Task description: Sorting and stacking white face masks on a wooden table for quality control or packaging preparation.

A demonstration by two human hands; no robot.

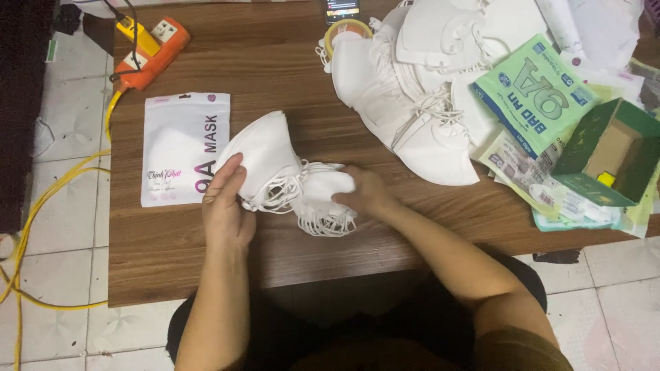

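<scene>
My left hand (225, 206) grips the left edge of a small stack of folded white face masks (271, 154) lying on the brown wooden table (275, 62). My right hand (366, 192) presses on the stack's right end, where the white ear loops (323, 220) bunch together. Just left of the stack lies a flat white mask pouch with pink and purple print (180, 148).
A large pile of white masks (419, 82) covers the far right of the table. Green packets (533, 93), a green cardboard box (612, 154), a tape roll (347, 29) and a phone (342, 9) lie nearby. An orange power strip (152, 51) with yellow cable sits far left.
</scene>
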